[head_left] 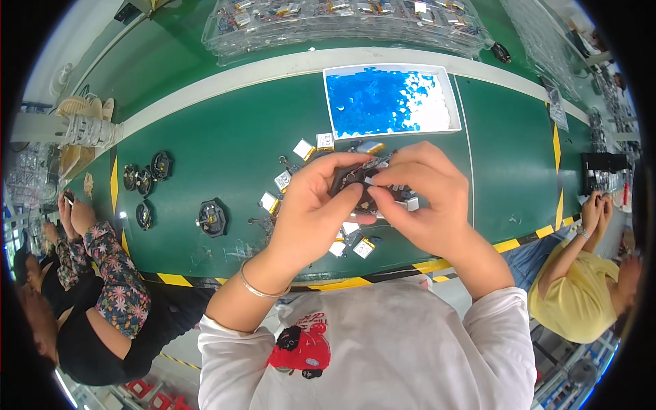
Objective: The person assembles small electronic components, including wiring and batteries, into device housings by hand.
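Note:
My left hand point(311, 205) is closed round a black round housing point(350, 179), with the thumb lying across its face. My right hand point(427, 195) pinches at the same housing from the right, a small pale piece point(370, 182) showing at its fingertips. What else the right fingers grip is hidden. Under and around both hands lie several small silver battery packs point(363, 247) with wires and yellow tape, some spread in a loose pile. Left of the pile, another black round housing point(212, 218) lies on the green table point(260, 123).
Beyond my hands stands a white tray point(393, 135) of blue and white bits. Several black housings point(143, 181) sit at the left. Clear plastic trays point(342, 41) of wired parts rest at the back. People work at left point(102, 287) and right point(581, 287).

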Tool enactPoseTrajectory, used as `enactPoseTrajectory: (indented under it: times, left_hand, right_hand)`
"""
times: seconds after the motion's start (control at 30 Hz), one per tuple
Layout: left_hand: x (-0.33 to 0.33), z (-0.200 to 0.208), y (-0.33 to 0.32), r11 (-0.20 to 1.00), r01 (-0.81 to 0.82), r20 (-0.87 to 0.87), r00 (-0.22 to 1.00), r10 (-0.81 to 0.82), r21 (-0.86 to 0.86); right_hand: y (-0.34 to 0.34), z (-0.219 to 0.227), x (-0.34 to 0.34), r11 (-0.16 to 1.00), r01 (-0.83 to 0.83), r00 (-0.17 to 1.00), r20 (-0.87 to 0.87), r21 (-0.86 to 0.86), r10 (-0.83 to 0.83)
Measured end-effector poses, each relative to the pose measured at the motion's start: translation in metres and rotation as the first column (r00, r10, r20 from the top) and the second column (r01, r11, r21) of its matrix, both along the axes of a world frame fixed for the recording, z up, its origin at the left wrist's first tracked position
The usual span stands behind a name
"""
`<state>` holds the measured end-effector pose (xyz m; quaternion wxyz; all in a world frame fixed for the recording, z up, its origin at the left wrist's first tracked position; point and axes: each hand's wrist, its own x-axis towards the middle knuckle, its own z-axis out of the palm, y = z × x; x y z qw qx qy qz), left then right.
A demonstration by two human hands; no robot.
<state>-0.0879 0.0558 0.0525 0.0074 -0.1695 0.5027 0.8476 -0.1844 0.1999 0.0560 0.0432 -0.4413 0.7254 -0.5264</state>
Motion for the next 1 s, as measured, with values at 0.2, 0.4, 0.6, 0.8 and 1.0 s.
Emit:
enactPoseTrajectory:
  times: [0.2,0.4,0.6,0.8,1.0]
  left_hand:
    - [0.004,-0.001,0.004,0.999,-0.024,-0.125,0.992,0.018,-0.048]
    - [0.007,-0.001,0.013,0.987,-0.109,-0.159,0.983,0.09,-0.114]
    - [0.004,-0.001,0.002,0.994,-0.066,-0.065,0.995,0.071,0.082]
    - [-0.001,-0.005,-0.013,0.984,-0.02,-0.018,1.0,0.024,0.178]
    - [0.0,-0.007,0.007,0.985,0.09,-0.084,0.991,-0.103,-0.148]
  right_hand:
    - [-0.008,-0.009,0.0,0.994,0.01,0.932,-0.359,-0.109,-0.049]
    - [-0.01,-0.011,0.0,0.998,-0.018,0.905,-0.425,-0.062,-0.01]
    - [-0.008,-0.019,-0.006,0.995,-0.074,0.877,-0.48,-0.071,0.031]
    - [0.007,-0.009,-0.011,0.98,0.013,0.988,0.152,-0.2,0.017]
    - [0.007,0.012,-0.011,0.989,-0.101,0.984,0.138,-0.105,0.115]
